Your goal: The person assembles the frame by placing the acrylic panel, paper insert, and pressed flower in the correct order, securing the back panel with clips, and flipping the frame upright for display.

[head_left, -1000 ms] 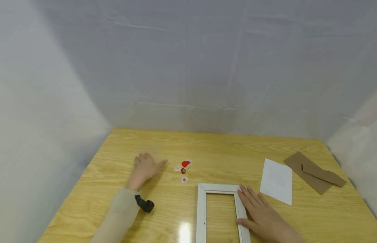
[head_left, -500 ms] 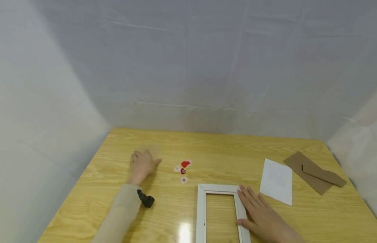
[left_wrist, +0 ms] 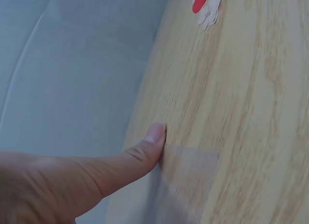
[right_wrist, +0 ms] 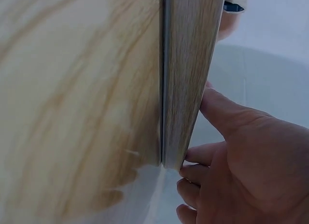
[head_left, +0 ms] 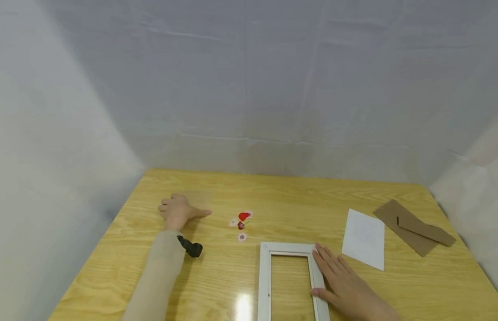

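Observation:
A white picture frame (head_left: 265,272) lies near me at the front, its lower end cut off by the head view. My right hand (head_left: 347,285) rests on the frame's right side, fingers nearly straight near the top corner and thumb on the side bar. The right wrist view has the frame edge-on (right_wrist: 188,79), touched by thumb and fingers. Far left, my left hand (head_left: 178,211) is at the table with its thumb stretched out to the right. A clear sheet (left_wrist: 190,178) lies flat there, the thumb (left_wrist: 130,166) at its edge. That view hides the other left fingers.
Small dried flowers (head_left: 242,237) and a red heart-like piece (head_left: 243,216) lie between the hands. To the right are a white paper sheet (head_left: 365,240) and a brown backing board (head_left: 409,229) with a raised flap. A fabric wall (head_left: 249,89) stands behind the wooden table (head_left: 305,200).
My left hand has moved left and slightly farther away, its thumb now stretched out over the table. The right hand and the frame have stayed in place.

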Demonstrator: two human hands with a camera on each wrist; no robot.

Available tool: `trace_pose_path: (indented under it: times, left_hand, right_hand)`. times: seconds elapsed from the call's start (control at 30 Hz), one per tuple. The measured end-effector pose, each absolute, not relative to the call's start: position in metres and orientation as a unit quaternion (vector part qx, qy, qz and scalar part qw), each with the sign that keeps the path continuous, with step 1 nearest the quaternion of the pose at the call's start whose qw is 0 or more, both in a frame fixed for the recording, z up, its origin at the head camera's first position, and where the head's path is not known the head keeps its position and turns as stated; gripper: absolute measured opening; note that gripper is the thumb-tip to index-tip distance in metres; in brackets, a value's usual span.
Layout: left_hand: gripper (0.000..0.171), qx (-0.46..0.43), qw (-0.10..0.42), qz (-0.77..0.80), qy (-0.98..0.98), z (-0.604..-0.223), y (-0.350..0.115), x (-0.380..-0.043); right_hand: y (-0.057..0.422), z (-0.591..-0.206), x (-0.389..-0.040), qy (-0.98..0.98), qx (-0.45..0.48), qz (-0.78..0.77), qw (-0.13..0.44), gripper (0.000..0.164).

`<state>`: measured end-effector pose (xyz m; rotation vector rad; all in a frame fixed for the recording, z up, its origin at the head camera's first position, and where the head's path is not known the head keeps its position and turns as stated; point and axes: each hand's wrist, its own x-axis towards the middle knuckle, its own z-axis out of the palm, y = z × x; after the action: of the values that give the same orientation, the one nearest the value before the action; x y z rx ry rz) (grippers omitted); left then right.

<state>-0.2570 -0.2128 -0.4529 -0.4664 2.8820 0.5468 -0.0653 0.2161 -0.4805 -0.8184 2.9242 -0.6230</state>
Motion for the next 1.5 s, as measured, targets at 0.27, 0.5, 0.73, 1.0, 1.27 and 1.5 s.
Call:
trace_pose_path:
  times: [0.27,0.5,0.73,1.0,1.27,1.5]
  left_hand:
    - [0.111,-0.124,0.085,0.178,0.972,-0.455,-0.222,-0.252]
    - [0.106,-0.105,0.087,0.212,0.968,-0.456,-0.228,-0.247]
    - [0.107,-0.105,0.095,0.283,0.949,-0.454,-0.238,-0.242]
    - [0.054,-0.087,0.051,0.431,0.897,-0.448,-0.262,-0.236]
    - [0.041,-0.095,0.007,0.62,0.779,-0.434,-0.276,-0.221]
    - [0.029,-0.038,-0.022,0.637,0.769,-0.416,-0.265,-0.198]
  right_hand:
    - [0.218,-0.482,-0.065,0.936,-0.294,-0.193,0.0,0.077]
    - [0.22,-0.481,-0.066,0.939,-0.292,-0.181,0.01,0.078]
    - [0.22,-0.481,-0.066,0.938,-0.287,-0.192,0.011,0.077]
    - [0.219,-0.48,-0.067,0.939,-0.294,-0.178,-0.006,0.077]
    - [0.218,-0.482,-0.068,0.934,-0.305,-0.183,-0.034,0.077]
    - [0.223,-0.482,-0.069,0.932,-0.292,-0.213,0.004,0.079]
